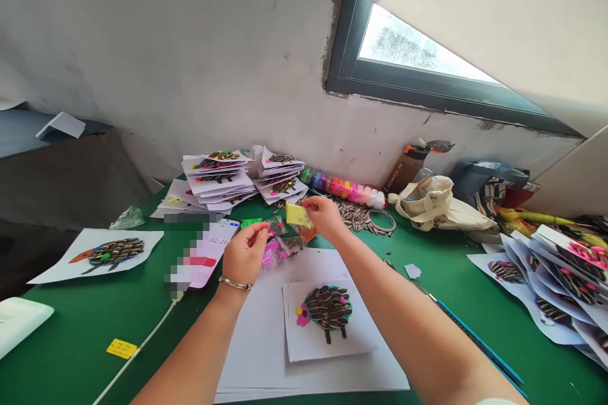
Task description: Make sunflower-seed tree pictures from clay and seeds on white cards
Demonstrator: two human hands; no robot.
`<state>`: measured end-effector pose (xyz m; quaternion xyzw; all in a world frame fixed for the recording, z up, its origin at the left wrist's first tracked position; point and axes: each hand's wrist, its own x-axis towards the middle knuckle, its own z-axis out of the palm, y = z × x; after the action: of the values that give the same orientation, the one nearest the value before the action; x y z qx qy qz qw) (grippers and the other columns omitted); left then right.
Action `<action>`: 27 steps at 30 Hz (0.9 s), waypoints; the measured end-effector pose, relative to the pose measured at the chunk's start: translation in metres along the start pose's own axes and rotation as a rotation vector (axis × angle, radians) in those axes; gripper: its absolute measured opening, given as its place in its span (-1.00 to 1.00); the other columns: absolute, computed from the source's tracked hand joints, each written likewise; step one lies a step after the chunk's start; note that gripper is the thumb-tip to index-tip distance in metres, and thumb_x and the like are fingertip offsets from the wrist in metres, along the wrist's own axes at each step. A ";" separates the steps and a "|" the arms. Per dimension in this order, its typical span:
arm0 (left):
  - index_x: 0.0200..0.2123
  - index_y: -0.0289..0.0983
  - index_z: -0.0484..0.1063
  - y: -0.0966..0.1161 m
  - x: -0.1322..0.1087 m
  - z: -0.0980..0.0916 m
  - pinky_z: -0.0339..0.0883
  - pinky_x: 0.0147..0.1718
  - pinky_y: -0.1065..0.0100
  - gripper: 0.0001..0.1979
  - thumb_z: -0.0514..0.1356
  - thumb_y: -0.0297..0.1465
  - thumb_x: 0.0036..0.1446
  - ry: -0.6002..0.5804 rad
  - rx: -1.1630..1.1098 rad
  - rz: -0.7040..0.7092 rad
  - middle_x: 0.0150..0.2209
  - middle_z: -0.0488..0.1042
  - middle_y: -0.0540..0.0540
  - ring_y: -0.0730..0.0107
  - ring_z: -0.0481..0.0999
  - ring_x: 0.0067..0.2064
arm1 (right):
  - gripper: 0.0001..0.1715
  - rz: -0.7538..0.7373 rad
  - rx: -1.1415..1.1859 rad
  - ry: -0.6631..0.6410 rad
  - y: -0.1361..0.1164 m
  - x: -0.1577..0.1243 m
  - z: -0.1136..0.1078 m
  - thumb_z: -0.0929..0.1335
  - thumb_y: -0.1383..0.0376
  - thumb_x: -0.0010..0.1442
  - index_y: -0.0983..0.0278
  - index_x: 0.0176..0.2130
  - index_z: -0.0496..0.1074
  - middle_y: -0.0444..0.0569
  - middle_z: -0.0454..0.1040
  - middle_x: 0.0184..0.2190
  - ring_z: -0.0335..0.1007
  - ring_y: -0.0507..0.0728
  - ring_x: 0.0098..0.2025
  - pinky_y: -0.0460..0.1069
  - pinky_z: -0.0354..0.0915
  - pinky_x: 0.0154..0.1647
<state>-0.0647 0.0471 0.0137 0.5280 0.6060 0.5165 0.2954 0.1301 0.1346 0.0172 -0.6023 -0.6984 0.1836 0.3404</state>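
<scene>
My left hand [244, 254], with a bracelet on its wrist, pinches a small clear plastic packet [276, 226] with a bit of pinkish red in it. A yellow packet [297, 215] is held between the fingertips of my right hand [324, 215]. Just below them lie clear packets with bright pink clay [275, 252]. Nearer to me, on white sheets [256, 335], rests a card [327, 351] with a hedgehog picture [327, 307]. Its body is made of striped sunflower seeds, with a pink face and a yellow dot.
Stacked seed pictures [218, 186] stand at the back, more [555, 285] at the right. Loose seeds [351, 215] lie by a tube of coloured clay [342, 188]. A phone [213, 250], another picture [109, 253], a cloth bag [430, 202] and blue tools [479, 342] surround the sheets.
</scene>
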 end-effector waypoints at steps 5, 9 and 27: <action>-0.22 -0.28 0.53 0.000 -0.006 0.008 0.42 -0.16 0.23 -0.62 0.20 -0.12 0.02 -0.068 -0.087 -0.027 -0.23 0.59 -0.15 0.17 0.57 -0.22 | -0.71 0.009 0.174 0.030 0.011 -0.027 -0.028 0.23 0.39 -0.01 0.27 -0.33 0.51 -0.09 0.49 -0.41 0.35 0.09 -0.34 -0.05 0.23 -0.32; -0.14 -0.32 0.48 0.008 -0.016 0.016 0.41 -0.12 0.20 -0.50 0.28 -0.08 -0.07 -0.213 -0.226 -0.063 -0.14 0.54 -0.21 0.13 0.53 -0.12 | -0.74 0.011 0.298 0.002 0.001 -0.059 -0.043 0.26 0.37 -0.02 0.27 -0.35 0.50 -0.10 0.46 -0.44 0.33 0.07 -0.37 -0.06 0.23 -0.36; -0.43 -0.30 0.43 0.026 -0.050 0.037 0.41 -0.56 0.32 -0.54 0.36 -0.03 -0.23 -0.654 -0.412 -0.408 -0.53 0.44 0.01 0.34 0.46 -0.50 | -0.73 0.352 0.785 -0.147 -0.014 -0.163 -0.047 0.35 0.12 0.12 0.28 -0.40 0.43 -0.12 0.35 -0.46 0.31 0.03 -0.46 -0.07 0.27 -0.43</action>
<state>-0.0092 0.0092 0.0184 0.4631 0.4567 0.3634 0.6670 0.1596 -0.0330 0.0177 -0.5223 -0.4848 0.5328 0.4563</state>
